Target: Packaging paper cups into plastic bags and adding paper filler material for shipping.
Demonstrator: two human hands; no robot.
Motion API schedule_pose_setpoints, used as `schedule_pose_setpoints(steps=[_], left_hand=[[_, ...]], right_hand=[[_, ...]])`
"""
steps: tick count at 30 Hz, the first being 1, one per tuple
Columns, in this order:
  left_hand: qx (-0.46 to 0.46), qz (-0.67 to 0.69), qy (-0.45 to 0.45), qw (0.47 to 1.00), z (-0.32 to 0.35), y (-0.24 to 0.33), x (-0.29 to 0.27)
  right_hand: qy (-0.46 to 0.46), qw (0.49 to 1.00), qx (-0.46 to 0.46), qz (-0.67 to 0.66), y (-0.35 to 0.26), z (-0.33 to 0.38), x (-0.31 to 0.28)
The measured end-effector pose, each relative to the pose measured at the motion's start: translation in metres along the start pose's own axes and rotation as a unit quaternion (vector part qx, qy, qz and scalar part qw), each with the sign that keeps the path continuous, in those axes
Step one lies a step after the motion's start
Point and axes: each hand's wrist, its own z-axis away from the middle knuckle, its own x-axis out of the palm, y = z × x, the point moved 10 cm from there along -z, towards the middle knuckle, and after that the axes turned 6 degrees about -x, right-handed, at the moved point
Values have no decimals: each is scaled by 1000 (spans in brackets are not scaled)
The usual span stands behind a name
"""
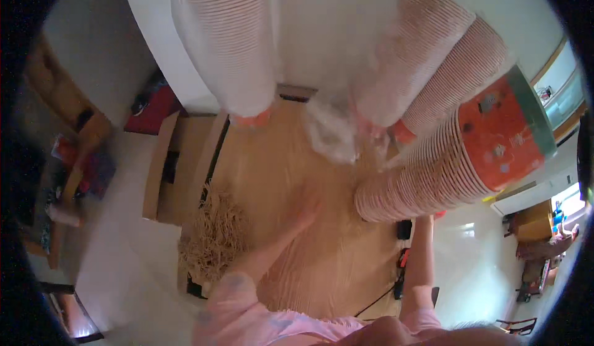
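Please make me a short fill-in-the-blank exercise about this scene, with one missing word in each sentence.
1. The left hand lies flat on the ____ table.
2. A straw bundle lies to the ____ of the left hand.
3. The long stack at the right consists of paper ____.
4. The open box beside the table is made of ____.

Missing words: wooden; left; cups; cardboard

Pink short-sleeved top, faint blue-grey print on left sleeve (232,290); forearms bare, left hand (307,210) without rings or watch.
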Motion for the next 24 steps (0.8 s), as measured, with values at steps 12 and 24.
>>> schedule_pose_setpoints(steps=[12,24], left_hand=[[-58,21,-80,995,-74,34,-36],[-373,844,-18,386,138,-60,-133]], right_hand=[[-63,988,45,131,51,45,-68],[-71,944,251,202,23,285,-63]])
